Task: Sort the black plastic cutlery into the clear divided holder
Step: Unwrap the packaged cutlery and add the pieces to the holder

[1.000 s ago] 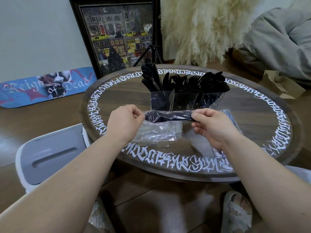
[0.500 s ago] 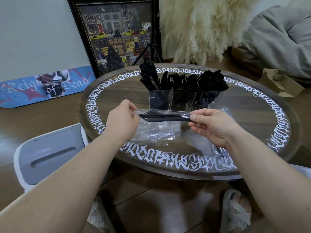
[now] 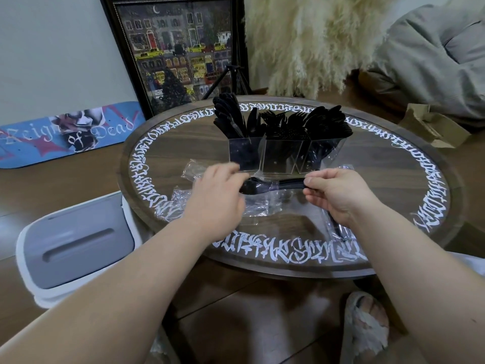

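Note:
A clear divided holder [image 3: 282, 157] stands at the middle of the round table [image 3: 393, 164], its three compartments packed with black cutlery [image 3: 283, 122]. Just in front of it a black spoon [image 3: 265, 183] lies level between my hands, bowl to the left. My right hand [image 3: 338, 195] pinches the handle end. My left hand [image 3: 217, 195], blurred, has its fingers curled at the bowl end around a clear wrapper [image 3: 193, 168] that trails off to the left. Below the spoon, crumpled empty wrappers [image 3: 256, 208] lie on the table.
Another wrapped piece [image 3: 338, 228] lies under my right wrist. A white bin with a grey lid [image 3: 76, 245] stands left of the table. Behind are a framed painting [image 3: 178, 48], a skateboard deck [image 3: 65, 132], pampas grass [image 3: 309, 43], a cardboard box [image 3: 433, 127]. A slippered foot [image 3: 364, 327] is below.
The wrapper has slid left off the spoon with my left hand, leaving the spoon bare. Both hands have risen slightly toward the holder. My right hand keeps its pinch on the handle.

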Demonstrator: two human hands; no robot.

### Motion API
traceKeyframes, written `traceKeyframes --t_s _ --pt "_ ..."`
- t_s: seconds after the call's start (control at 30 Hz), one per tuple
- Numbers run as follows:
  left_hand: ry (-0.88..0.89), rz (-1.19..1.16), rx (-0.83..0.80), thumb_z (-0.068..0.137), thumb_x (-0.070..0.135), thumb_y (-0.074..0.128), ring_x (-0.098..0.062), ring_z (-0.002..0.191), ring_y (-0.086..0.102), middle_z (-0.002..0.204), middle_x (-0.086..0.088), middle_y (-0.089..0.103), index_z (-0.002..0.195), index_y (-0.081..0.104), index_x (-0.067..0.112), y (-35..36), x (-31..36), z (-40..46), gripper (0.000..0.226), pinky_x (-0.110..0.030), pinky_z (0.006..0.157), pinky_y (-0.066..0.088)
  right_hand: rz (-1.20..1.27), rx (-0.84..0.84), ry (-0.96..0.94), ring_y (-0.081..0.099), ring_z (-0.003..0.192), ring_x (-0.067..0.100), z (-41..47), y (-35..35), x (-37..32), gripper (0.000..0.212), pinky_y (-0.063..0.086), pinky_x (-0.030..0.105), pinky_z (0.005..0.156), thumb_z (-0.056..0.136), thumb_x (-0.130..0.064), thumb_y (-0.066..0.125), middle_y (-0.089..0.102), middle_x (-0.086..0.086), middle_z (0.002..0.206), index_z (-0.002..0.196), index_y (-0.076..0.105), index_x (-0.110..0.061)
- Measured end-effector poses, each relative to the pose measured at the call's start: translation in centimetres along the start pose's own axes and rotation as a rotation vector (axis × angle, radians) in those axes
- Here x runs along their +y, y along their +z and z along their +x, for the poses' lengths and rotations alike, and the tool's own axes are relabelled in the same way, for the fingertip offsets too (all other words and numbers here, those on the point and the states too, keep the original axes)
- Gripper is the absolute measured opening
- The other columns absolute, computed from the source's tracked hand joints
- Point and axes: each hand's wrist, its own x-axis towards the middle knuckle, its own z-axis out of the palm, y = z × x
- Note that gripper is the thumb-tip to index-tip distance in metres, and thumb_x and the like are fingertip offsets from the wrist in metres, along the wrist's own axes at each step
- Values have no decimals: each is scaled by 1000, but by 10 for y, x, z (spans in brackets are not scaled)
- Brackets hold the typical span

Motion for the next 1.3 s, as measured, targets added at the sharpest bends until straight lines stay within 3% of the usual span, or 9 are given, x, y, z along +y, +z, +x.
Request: traceKeyframes --t_s 0.13,0.33,0.47,0.67,0.73,0.83,1.03,1.2,1.3 --pt "-29 7 -377 95 43 45 -22 142 20 155 0 24 149 25 27 13 -5 1 60 -40 116 24 -68 56 -39 57 57 13 0 -6 0 15 53 19 54 88 4 61 59 9 69 77 62 -5" --pt "-57 57 -455 95 47 45 -25 141 21 155 -1 24 147 28 35 15 -1 7 56 -40 115 24 -69 280 -158 55 59 13 -2 -35 -9 18 49 22 57 88 2 60 59 8 68 74 62 -10" --pt "-91 77 -484 94 50 44 -26 140 21 154 -2 26 146 31 34 18 3 10 55 -42 113 26 64 295 -192 55 58 13 -7 -53 -13 16 46 24 58 87 0 61 59 7 68 75 62 -11" --pt "-115 27 -135 95 52 35 -23 128 34 136 1 50 124 58 25 14 24 18 46 -43 104 36 240 124 -68 55 59 13 -20 -51 -11 14 50 19 54 90 5 55 57 9 72 80 58 -5" --pt "-168 -276 -39 95 50 41 -14 102 55 110 2 63 108 64 20 6 38 21 40 -33 84 43 274 75 -15 56 59 14 -23 -45 -9 13 52 19 53 90 5 54 58 10 73 82 58 -3" --pt "-330 -768 -44 96 42 47 2 58 58 85 1 64 89 59 12 -3 51 25 33 -29 62 42 246 -26 66 59 62 16 -27 -34 -3 10 56 22 55 91 6 53 59 13 77 86 58 -1" --pt "-547 -1210 77 95 28 55 -7 56 54 81 -1 63 94 62 16 0 44 35 14 -24 53 39 36 -318 159 67 69 21 -32 -16 5 9 59 29 62 92 6 53 66 15 82 92 58 -1" --pt "-504 -1250 80 93 21 55 -10 51 42 58 7 52 84 55 15 -4 40 37 11 -25 50 35 -115 -397 137 70 76 26 -29 -5 9 14 59 33 67 92 5 53 69 9 71 84 56 -7" --pt "-409 -1088 61 90 28 55 -14 53 39 60 6 45 82 51 15 -2 37 35 16 -31 53 31 -465 -349 -47 64 78 20 -26 1 11 5 54 36 79 88 -7 64 68 6 85 89 62 -12"
